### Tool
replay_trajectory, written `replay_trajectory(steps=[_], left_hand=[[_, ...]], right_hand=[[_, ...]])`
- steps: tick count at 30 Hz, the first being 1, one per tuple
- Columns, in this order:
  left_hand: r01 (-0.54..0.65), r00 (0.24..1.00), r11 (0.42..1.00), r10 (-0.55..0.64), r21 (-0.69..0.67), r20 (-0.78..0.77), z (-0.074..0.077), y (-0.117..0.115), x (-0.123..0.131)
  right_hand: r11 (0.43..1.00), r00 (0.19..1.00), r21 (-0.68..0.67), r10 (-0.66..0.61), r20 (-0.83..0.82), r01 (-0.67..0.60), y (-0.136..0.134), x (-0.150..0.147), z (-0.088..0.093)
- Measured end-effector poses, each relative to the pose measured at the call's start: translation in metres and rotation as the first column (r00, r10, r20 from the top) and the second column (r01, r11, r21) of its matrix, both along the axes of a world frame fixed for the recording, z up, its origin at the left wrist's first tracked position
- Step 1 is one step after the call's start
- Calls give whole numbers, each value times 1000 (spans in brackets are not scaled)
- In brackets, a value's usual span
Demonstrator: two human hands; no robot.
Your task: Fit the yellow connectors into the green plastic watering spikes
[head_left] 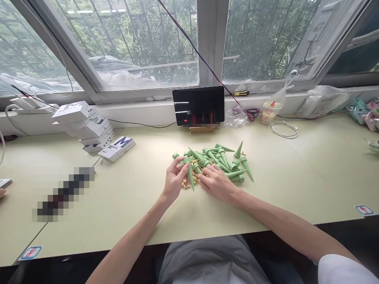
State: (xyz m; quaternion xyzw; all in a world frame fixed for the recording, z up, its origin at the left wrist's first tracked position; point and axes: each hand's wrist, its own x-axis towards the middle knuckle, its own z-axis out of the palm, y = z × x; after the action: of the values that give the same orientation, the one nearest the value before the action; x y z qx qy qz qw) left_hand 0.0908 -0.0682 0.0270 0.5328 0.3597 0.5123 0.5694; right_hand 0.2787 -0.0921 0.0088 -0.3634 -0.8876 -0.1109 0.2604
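Observation:
My left hand (pixel 174 179) is closed around a green plastic plant watering spike (pixel 191 179), its tapered point hanging down toward the table. Close to it, my right hand (pixel 216 180) rests at the front of the pile with fingers curled together; whatever lies under its fingertips is hidden. Behind and beside both hands spreads a heap of green watering spikes (pixel 222 157) with ribbed caps, lying in many directions. Small yellow pieces (pixel 187 184) lie scattered between and beneath my hands, too small to make out in detail.
A black tablet (pixel 198 106) leans on a small cardboard stand behind the heap. White boxes (pixel 89 126) are stacked at left, one box (pixel 117 148) lying apart. Along the sill are a bagged cup (pixel 271 110) and a coiled white cable (pixel 283 129). Someone's fingers (pixel 2 192) show at the left edge.

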Motion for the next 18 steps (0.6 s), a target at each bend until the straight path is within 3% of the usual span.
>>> replay_trajectory(steps=[7,18], left_hand=[[-34,999,999,34,2,23,1,-1,-1],[-32,999,999,32,1,1,1,-1,0]], right_hand=[[996,997,58,-66,25,64,-2,-14,-1],[992,990,-121,-25,140,42,-7,-22,-1]])
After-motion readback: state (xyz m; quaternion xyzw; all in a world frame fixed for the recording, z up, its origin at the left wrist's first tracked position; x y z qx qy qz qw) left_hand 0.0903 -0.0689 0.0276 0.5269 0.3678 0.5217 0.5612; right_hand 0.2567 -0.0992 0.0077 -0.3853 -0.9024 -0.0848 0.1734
